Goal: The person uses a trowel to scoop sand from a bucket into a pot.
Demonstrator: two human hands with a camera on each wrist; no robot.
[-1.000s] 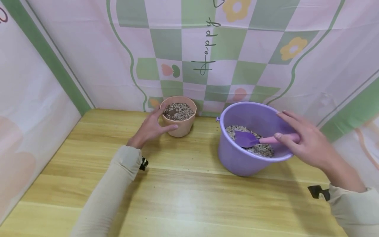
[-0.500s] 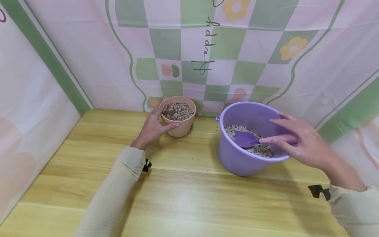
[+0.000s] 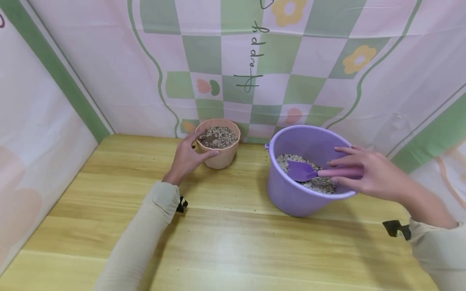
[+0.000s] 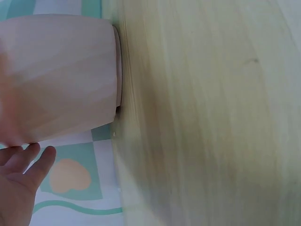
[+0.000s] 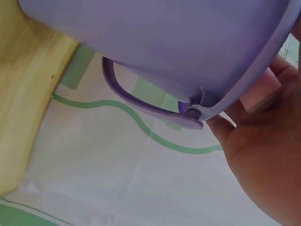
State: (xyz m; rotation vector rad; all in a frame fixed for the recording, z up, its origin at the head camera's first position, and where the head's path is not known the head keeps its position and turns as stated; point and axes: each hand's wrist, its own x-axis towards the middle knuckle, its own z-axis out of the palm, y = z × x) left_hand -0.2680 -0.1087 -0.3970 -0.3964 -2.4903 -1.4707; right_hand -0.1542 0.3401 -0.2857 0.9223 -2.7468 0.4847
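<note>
On the left, my left hand (image 3: 185, 158) rests against the side of a peach flower pot (image 3: 222, 157) filled with speckled grit. Its thumb lies across the front and its fingers are spread at the rim. The left wrist view shows fingertips (image 4: 48, 153) beside the pot wall. To the right stands a purple bucket (image 3: 291, 198), partly filled with grit (image 3: 320, 186). A small trowel (image 3: 301, 171) with a purple blade and pink handle lies inside it. My right hand (image 3: 382, 176) hovers around that handle, fingers extended above and thumb below; contact is unclear.
The wooden table (image 3: 225, 242) extends in front of both containers, with a few scattered crumbs. A green and white checked cloth (image 3: 240, 56) hangs right behind them. The bucket's bail handle (image 5: 146, 106) hangs down its outer side.
My right hand has shifted lower and inward over the bucket rim, its fingers spreading around the trowel handle. The trowel, bucket and pot stay in place; my left hand barely moves.
</note>
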